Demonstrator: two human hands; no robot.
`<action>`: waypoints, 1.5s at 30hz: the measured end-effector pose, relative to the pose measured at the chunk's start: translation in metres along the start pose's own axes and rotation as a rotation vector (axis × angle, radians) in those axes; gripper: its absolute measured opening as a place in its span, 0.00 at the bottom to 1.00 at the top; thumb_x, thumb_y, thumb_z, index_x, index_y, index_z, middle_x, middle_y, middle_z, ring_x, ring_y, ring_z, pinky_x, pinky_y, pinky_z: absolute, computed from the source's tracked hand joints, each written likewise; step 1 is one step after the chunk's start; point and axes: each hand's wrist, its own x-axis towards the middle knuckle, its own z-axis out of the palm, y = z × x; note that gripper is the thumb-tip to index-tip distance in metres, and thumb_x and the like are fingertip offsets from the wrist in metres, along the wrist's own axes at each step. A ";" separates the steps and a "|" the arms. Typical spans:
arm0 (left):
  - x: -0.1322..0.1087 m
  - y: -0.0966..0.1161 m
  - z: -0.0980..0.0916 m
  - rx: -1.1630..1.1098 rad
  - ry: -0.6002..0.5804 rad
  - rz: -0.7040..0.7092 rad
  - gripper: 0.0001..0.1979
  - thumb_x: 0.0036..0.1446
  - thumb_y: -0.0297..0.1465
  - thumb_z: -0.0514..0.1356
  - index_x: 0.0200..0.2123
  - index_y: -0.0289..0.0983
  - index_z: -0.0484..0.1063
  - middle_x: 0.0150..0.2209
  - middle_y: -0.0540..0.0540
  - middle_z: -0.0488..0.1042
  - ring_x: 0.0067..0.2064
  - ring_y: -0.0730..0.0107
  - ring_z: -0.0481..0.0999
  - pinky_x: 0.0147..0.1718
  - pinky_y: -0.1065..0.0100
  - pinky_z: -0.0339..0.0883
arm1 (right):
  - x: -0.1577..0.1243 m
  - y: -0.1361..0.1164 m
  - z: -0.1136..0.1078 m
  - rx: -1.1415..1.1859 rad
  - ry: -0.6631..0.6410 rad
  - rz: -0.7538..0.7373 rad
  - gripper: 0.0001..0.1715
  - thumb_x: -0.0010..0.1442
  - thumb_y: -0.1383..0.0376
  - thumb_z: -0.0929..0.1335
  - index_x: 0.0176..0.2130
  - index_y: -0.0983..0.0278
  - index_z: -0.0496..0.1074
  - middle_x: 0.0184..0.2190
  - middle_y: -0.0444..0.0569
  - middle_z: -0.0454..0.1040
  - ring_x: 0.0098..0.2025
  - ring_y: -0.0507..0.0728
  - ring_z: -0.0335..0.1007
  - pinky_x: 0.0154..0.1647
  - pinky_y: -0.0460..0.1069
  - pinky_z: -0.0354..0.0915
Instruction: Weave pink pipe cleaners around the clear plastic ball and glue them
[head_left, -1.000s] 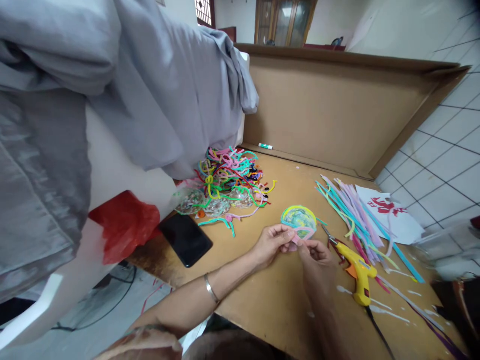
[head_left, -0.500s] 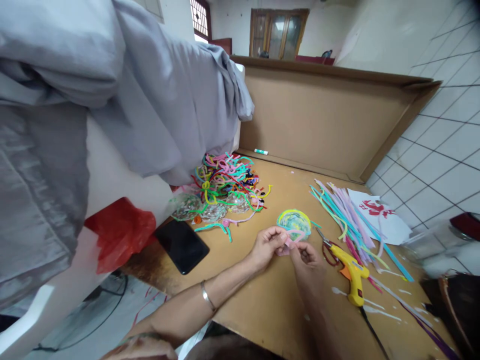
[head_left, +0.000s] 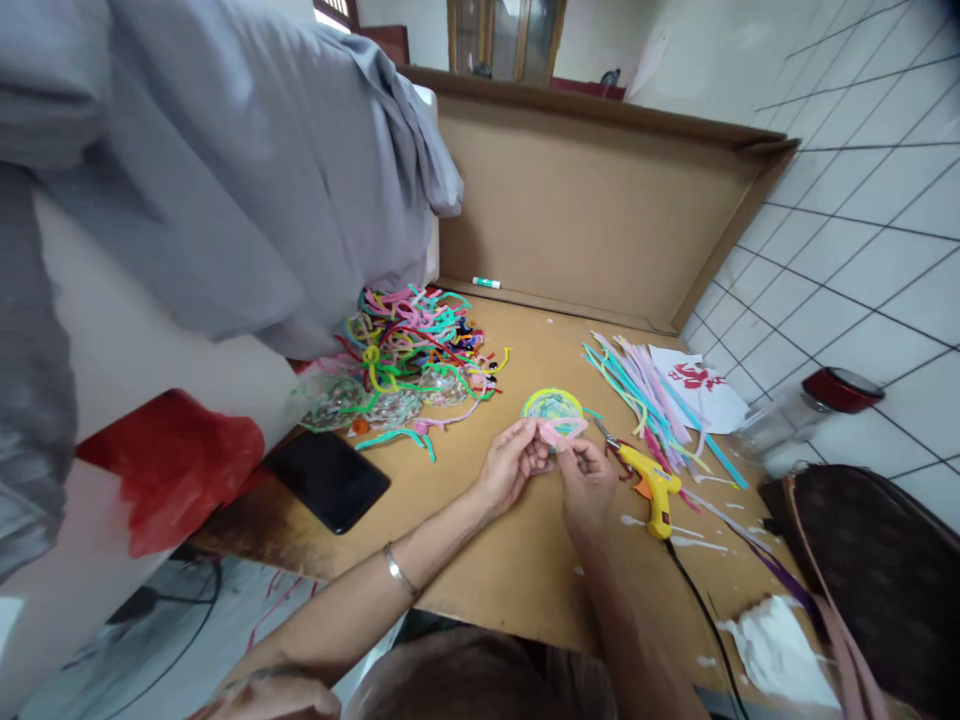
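Between my two hands is a pink pipe cleaner (head_left: 571, 428) bent into a pointed loop. My left hand (head_left: 517, 462) pinches its left side, and my right hand (head_left: 586, 472) pinches it from below on the right. Just beyond the fingers lies a round disc (head_left: 551, 403) with a yellow and turquoise rim, partly hidden by the loop and my hands. To the right of my right hand rests a yellow hot glue gun (head_left: 654, 485), its nozzle pointing away to the left.
Pipe cleaners (head_left: 652, 395) lie in a bundle at the right, beside a paper with red marks (head_left: 697, 385). A colourful craft pile (head_left: 420, 350) and a black phone (head_left: 330, 480) are on the left. A dark bag (head_left: 885, 570), clear bottle (head_left: 787, 410) and white tissue (head_left: 780, 650) stand right.
My view has swung right and down, bringing the bag and tissue further into sight. Both hands still hold the pink pipe cleaner, whose loop now looks flatter and turned more to the right.
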 end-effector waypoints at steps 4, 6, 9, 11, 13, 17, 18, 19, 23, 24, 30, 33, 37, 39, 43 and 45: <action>0.001 -0.002 -0.003 0.094 0.032 0.038 0.23 0.44 0.49 0.69 0.27 0.35 0.68 0.19 0.56 0.65 0.20 0.81 0.61 0.23 0.75 0.60 | 0.001 0.000 0.000 -0.029 -0.029 -0.015 0.13 0.46 0.56 0.72 0.22 0.62 0.70 0.17 0.42 0.72 0.20 0.52 0.66 0.23 0.47 0.65; 0.000 0.000 -0.003 0.193 0.067 0.072 0.23 0.41 0.48 0.70 0.28 0.35 0.69 0.18 0.56 0.64 0.20 0.81 0.61 0.23 0.75 0.60 | 0.001 0.001 0.001 -0.048 -0.038 -0.026 0.13 0.46 0.56 0.72 0.21 0.62 0.69 0.16 0.42 0.72 0.19 0.52 0.65 0.22 0.47 0.64; -0.003 0.005 -0.002 0.317 0.080 0.123 0.23 0.41 0.48 0.70 0.28 0.34 0.70 0.20 0.54 0.68 0.22 0.79 0.64 0.23 0.74 0.60 | -0.001 0.002 0.002 -0.064 -0.042 -0.038 0.14 0.45 0.57 0.72 0.20 0.62 0.69 0.15 0.41 0.70 0.19 0.51 0.63 0.22 0.46 0.63; -0.004 0.007 -0.002 0.311 0.076 0.131 0.23 0.41 0.48 0.69 0.27 0.35 0.70 0.20 0.54 0.68 0.22 0.78 0.64 0.23 0.74 0.59 | -0.002 0.002 0.003 -0.058 -0.071 -0.044 0.13 0.46 0.58 0.72 0.20 0.62 0.69 0.16 0.41 0.70 0.20 0.51 0.64 0.23 0.47 0.63; -0.004 0.009 -0.002 0.251 0.065 0.099 0.23 0.41 0.48 0.69 0.24 0.35 0.68 0.16 0.56 0.64 0.19 0.80 0.60 0.22 0.74 0.56 | -0.004 0.001 0.003 -0.037 -0.117 -0.046 0.12 0.47 0.59 0.72 0.20 0.62 0.69 0.16 0.41 0.71 0.20 0.51 0.66 0.25 0.47 0.65; -0.003 0.011 -0.004 0.162 0.038 0.026 0.21 0.41 0.45 0.69 0.20 0.34 0.67 0.14 0.56 0.60 0.17 0.82 0.57 0.21 0.73 0.53 | -0.006 -0.001 0.003 -0.023 -0.160 -0.032 0.10 0.49 0.61 0.72 0.22 0.63 0.71 0.18 0.42 0.73 0.21 0.52 0.68 0.26 0.48 0.66; -0.003 0.012 -0.004 0.160 0.040 0.026 0.21 0.41 0.45 0.70 0.21 0.34 0.68 0.15 0.56 0.61 0.18 0.81 0.57 0.21 0.73 0.53 | -0.007 -0.001 0.003 -0.026 -0.163 -0.033 0.10 0.49 0.61 0.72 0.22 0.63 0.71 0.19 0.42 0.73 0.22 0.52 0.68 0.26 0.48 0.66; -0.004 0.012 -0.004 0.160 0.047 0.035 0.20 0.41 0.44 0.70 0.21 0.34 0.69 0.15 0.56 0.61 0.18 0.81 0.58 0.21 0.74 0.52 | -0.007 -0.001 0.003 -0.027 -0.167 -0.040 0.09 0.50 0.62 0.72 0.23 0.63 0.72 0.19 0.42 0.73 0.22 0.52 0.69 0.26 0.48 0.67; -0.004 0.013 -0.005 0.105 0.071 0.035 0.19 0.39 0.42 0.72 0.22 0.34 0.69 0.17 0.55 0.64 0.19 0.81 0.59 0.21 0.74 0.53 | -0.009 0.001 0.001 -0.021 -0.197 -0.094 0.08 0.52 0.64 0.72 0.23 0.63 0.73 0.21 0.42 0.75 0.24 0.52 0.70 0.29 0.47 0.67; -0.003 0.013 -0.006 0.091 0.064 0.020 0.20 0.38 0.42 0.72 0.22 0.34 0.68 0.17 0.55 0.64 0.19 0.81 0.59 0.21 0.74 0.54 | -0.009 0.003 0.001 -0.017 -0.202 -0.099 0.08 0.52 0.64 0.72 0.23 0.63 0.73 0.21 0.42 0.75 0.25 0.52 0.70 0.30 0.47 0.67; 0.000 0.008 -0.009 0.078 -0.029 -0.041 0.20 0.41 0.44 0.71 0.25 0.34 0.70 0.18 0.55 0.65 0.20 0.80 0.62 0.22 0.75 0.56 | -0.009 0.006 -0.001 -0.005 -0.099 -0.052 0.09 0.51 0.61 0.73 0.24 0.63 0.73 0.20 0.43 0.75 0.23 0.52 0.69 0.29 0.48 0.67; 0.001 0.004 -0.009 0.084 -0.028 -0.008 0.22 0.41 0.45 0.72 0.26 0.33 0.70 0.19 0.55 0.66 0.21 0.82 0.62 0.23 0.75 0.56 | -0.008 0.002 -0.001 -0.069 -0.052 -0.043 0.11 0.50 0.59 0.73 0.24 0.64 0.73 0.19 0.44 0.76 0.22 0.52 0.69 0.27 0.48 0.66; 0.000 0.001 -0.007 0.118 0.001 0.009 0.24 0.36 0.46 0.73 0.24 0.33 0.70 0.19 0.55 0.66 0.21 0.81 0.62 0.25 0.74 0.56 | -0.008 -0.002 -0.001 -0.207 -0.057 -0.114 0.13 0.50 0.58 0.72 0.23 0.64 0.73 0.18 0.44 0.74 0.21 0.52 0.67 0.24 0.47 0.64; -0.001 0.000 -0.005 0.110 0.002 0.020 0.25 0.35 0.46 0.73 0.23 0.33 0.68 0.18 0.55 0.65 0.22 0.81 0.61 0.26 0.74 0.56 | -0.007 0.000 -0.002 -0.276 -0.042 -0.188 0.16 0.51 0.56 0.71 0.21 0.64 0.71 0.16 0.43 0.72 0.19 0.51 0.64 0.21 0.46 0.61; 0.000 -0.004 -0.006 0.083 0.042 0.034 0.26 0.34 0.48 0.72 0.21 0.33 0.67 0.18 0.55 0.63 0.22 0.81 0.60 0.27 0.73 0.57 | -0.002 0.002 -0.011 -0.541 -0.151 -0.318 0.20 0.58 0.53 0.67 0.23 0.64 0.71 0.17 0.44 0.71 0.19 0.52 0.63 0.21 0.46 0.57; 0.004 -0.008 -0.009 0.065 0.097 0.016 0.25 0.37 0.49 0.71 0.22 0.34 0.67 0.18 0.56 0.62 0.21 0.81 0.59 0.26 0.73 0.57 | 0.001 -0.007 -0.014 -0.790 -0.308 -0.428 0.24 0.63 0.52 0.62 0.24 0.64 0.72 0.20 0.47 0.73 0.22 0.53 0.66 0.23 0.47 0.57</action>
